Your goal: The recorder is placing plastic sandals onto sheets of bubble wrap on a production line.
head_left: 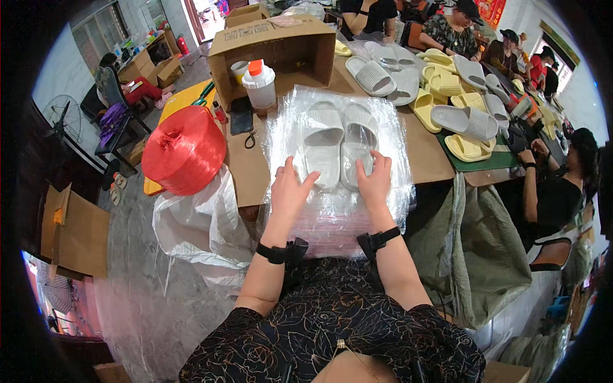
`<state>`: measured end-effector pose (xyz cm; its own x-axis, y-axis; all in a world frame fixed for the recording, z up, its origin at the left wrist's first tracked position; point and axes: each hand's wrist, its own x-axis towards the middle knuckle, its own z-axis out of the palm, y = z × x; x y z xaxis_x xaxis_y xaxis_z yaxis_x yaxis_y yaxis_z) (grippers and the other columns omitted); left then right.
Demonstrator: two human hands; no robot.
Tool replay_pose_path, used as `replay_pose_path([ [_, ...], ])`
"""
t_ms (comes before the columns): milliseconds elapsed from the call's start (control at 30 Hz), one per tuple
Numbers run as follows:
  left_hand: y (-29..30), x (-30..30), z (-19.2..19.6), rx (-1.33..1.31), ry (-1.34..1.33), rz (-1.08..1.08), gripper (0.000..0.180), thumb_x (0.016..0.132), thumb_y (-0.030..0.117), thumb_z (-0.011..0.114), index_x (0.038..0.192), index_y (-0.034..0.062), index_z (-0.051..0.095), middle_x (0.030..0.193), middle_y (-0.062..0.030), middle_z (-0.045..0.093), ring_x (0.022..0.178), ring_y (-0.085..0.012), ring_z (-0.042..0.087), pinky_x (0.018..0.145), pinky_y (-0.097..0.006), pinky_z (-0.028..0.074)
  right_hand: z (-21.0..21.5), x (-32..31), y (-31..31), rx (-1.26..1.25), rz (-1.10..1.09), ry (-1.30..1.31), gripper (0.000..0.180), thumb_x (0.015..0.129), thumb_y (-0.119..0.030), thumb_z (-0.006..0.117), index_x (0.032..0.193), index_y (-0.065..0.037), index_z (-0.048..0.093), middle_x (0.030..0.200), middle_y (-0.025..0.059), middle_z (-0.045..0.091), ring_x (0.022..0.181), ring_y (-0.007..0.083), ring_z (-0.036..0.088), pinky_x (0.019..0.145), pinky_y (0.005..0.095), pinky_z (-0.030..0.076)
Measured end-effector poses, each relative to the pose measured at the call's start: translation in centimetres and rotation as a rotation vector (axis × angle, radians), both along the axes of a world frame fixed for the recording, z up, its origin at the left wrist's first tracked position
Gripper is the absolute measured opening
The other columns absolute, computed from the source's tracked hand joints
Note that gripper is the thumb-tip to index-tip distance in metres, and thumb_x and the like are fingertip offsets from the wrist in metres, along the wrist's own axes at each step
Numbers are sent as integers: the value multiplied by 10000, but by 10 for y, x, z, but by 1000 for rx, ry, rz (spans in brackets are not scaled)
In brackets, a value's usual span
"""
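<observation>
A pair of pale grey slide sandals [324,143] lay side by side, toes pointing away from the person, at the middle of a stack of clear plastic bags [394,156] on the cardboard-covered surface [421,159]. Glare hid whether the top bag enclosed them or merely lay beneath.

The left hand [291,191] was by the left sandal's heel, its grip spread, thumb well apart from the fingers. The right hand [375,182] was at the other heel, its grip loosely spread too; neither visibly pinched anything, though contact with the film was hard to judge.

The thin film looked slippery and clingy, so a push at the heels could have skewed the pair, wrinkled the top bag or dragged several along. The stack's near end seemed to overhang the front edge, where a tug or the person's body might have shifted it. Farther off, the orange-capped bottle [260,89] stood near the bags; a wide sweep could have tipped it.
</observation>
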<state>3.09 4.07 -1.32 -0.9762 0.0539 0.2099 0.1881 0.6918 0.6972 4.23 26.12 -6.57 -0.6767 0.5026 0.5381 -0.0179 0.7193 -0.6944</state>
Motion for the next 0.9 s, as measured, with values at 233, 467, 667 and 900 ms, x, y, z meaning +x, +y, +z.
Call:
replay_pose_path([
  [233,-12,18,20,-235,323,-279,774,747,332,811,1421,100,510,1463,-201,459,1335,-408,427,1098,-470,386,1,0,4,-13,-23,-17,470,849,-291,739,1229,-64,580,1156,163,536,1007,373,606,830,443,517],
  [467,1,8,-23,-299,387,-655,722,712,-9,610,1412,130,504,1560,-161,379,1466,-397,283,1184,-510,293,4,2,1,-78,32,-13,483,864,-290,730,1250,-47,573,1177,176,539,1058,381,590,877,453,500],
  [667,9,12,-22,-340,397,-585,696,727,22,621,1407,105,498,1557,-147,389,1469,-368,292,1183,-509,295,12,15,25,-351,227,-19,379,892,-195,719,1223,-37,621,1009,43,553,829,126,549,766,256,460],
  [900,6,6,-24,-276,446,-560,602,778,-15,551,1371,88,542,1492,-166,474,1422,-371,378,1155,-491,334,56,105,14,-821,773,-366,200,983,-178,632,1104,-28,686,842,-25,620,737,50,535,647,211,445],
])
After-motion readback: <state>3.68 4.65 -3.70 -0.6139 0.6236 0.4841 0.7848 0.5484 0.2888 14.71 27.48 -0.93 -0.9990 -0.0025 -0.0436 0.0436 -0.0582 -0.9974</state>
